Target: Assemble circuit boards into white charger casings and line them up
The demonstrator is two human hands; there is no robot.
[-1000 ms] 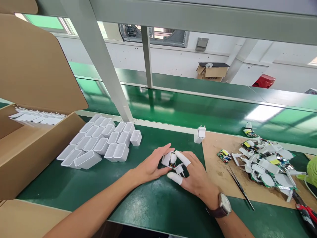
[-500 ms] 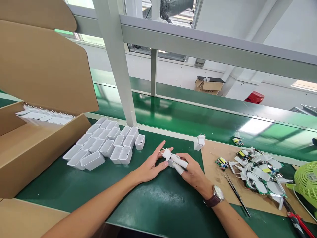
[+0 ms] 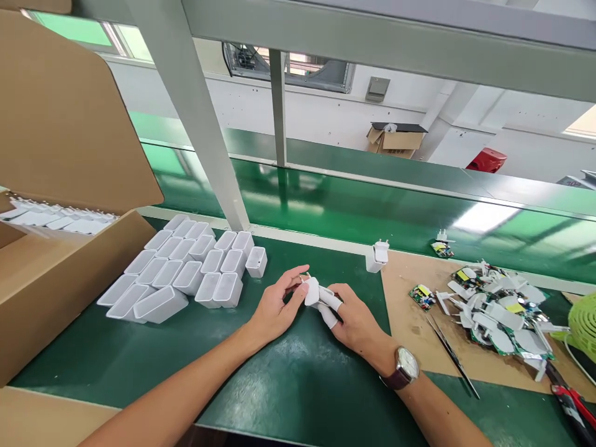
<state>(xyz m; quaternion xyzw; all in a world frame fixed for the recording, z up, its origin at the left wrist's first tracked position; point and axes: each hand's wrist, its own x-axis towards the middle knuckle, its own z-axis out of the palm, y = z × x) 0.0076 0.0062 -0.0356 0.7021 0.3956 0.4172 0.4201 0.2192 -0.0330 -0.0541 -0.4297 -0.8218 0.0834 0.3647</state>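
Observation:
A white plug-in charger (image 3: 311, 291) is held between my two hands above the green tabletop, its pins facing left. My right hand (image 3: 356, 316) grips the charger's body between thumb and forefinger, both in white finger cots; a watch is on that wrist. My left hand (image 3: 278, 305) is closed at the pin end, thumb against the plug face and fingers curled behind the pins. Farther back stands a white casing with a plug (image 3: 377, 256) set in its top. To the left sit several open white casings (image 3: 189, 277) in rows.
At the left is an open cardboard box (image 3: 79, 279) with white plug parts inside. A brown sheet (image 3: 405, 310) on the right bears a heap of circuit boards with plugs (image 3: 503, 310), tweezers (image 3: 451, 357) and red-handled pliers (image 3: 570, 397). A green fan (image 3: 584, 323) stands at the right edge.
My left fingers have closed in around the pins, with the thumb now on the plug face. The charger has turned slightly in my right hand's grip. The view has tilted down.

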